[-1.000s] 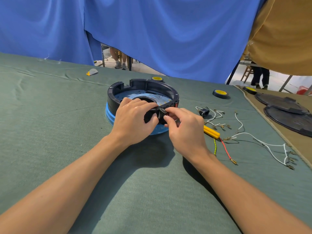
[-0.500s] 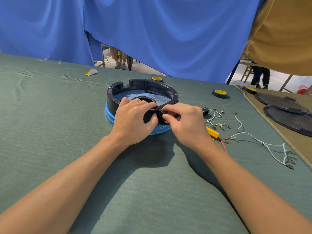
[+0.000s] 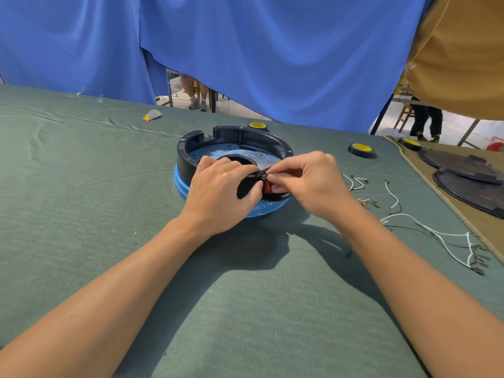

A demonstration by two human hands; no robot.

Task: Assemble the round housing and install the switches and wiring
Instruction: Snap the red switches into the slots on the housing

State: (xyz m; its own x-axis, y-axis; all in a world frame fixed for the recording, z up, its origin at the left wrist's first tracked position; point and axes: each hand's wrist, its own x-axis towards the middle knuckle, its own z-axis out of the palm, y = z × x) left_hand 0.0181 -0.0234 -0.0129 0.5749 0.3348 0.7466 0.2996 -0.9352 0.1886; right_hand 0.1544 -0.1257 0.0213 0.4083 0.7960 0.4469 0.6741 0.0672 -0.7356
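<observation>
The step in hand looks like seating a switch (image 3: 267,186) in the near wall of the housing (image 3: 237,135). The right hand (image 3: 308,181) pinches the red switch between thumb and curled fingers. The left hand (image 3: 218,192) grips the rim just beside it, with its fingers curled over the wall. The next move probably calls for a straight push until the switch sits flush. The housing is a black ring on a blue base, and the wires (image 3: 436,233) lie well right of the fingers.
</observation>
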